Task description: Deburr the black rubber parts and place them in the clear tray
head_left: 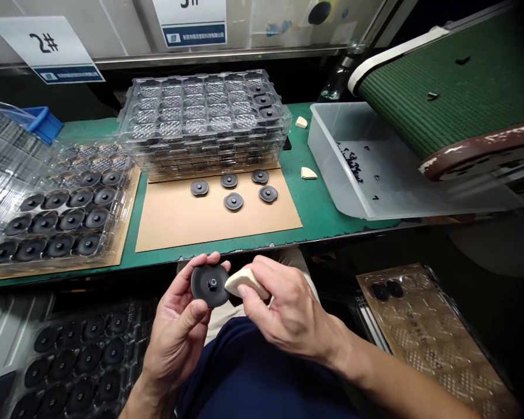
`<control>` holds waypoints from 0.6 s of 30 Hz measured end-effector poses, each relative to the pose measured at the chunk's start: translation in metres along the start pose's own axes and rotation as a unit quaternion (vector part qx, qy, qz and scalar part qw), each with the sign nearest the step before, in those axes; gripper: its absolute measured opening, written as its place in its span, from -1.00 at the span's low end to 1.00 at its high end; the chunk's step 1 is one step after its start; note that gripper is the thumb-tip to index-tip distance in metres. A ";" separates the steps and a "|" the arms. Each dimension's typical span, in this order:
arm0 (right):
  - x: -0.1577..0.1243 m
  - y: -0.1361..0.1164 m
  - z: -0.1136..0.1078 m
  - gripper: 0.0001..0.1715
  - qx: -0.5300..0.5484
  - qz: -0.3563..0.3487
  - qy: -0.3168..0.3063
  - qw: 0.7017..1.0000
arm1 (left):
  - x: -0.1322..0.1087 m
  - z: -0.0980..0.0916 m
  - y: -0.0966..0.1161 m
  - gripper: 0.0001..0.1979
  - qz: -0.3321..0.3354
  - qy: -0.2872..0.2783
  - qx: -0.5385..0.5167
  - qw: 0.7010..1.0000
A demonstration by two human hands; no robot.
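A round black dished plastic part (204,285) with a small raised post at its centre rests in my left hand (177,320), fingers behind it and thumb at its lower rim. My right hand (288,302) pinches a cream-coloured wedge, perhaps sponge or felt (245,283), whose tip meets the right edge of the black part. Beyond my hands, several similar black parts (233,201) lie apart on a sheet of brown cardboard (174,227). Two more cream wedges (308,173) sit on the green bench, to the right of the cardboard.
Stacked clear trays (192,125) stand behind the cardboard. At left, another tray (113,233) holds black parts. A translucent bin (332,174) with small black bits sits beneath a green conveyor belt (402,75). More trays lie below the bench, left and right.
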State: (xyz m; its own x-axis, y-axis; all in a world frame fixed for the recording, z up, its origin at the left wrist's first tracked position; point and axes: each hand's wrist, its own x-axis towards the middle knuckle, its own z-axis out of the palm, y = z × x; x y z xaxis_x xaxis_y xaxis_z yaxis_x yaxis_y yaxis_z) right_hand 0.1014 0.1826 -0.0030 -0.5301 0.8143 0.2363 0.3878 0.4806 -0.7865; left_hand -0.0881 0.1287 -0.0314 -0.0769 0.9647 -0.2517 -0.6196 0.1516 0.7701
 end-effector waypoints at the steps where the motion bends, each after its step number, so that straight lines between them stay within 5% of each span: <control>1: 0.000 -0.001 0.000 -0.73 0.001 0.003 -0.001 1.000 | 0.000 0.000 0.000 -0.42 0.002 0.000 -0.001 1.000; 18: -0.001 -0.003 0.000 -0.76 -0.020 0.030 0.009 0.999 | -0.002 0.005 -0.001 -0.43 0.005 -0.020 0.006 1.000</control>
State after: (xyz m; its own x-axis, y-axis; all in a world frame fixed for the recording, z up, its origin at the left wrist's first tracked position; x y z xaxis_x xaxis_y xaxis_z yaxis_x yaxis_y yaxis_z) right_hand 0.1007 0.1800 -0.0014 -0.4910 0.8481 0.1991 0.4488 0.4422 -0.7765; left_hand -0.0832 0.1279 -0.0289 -0.0510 0.9741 -0.2204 -0.6092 0.1446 0.7797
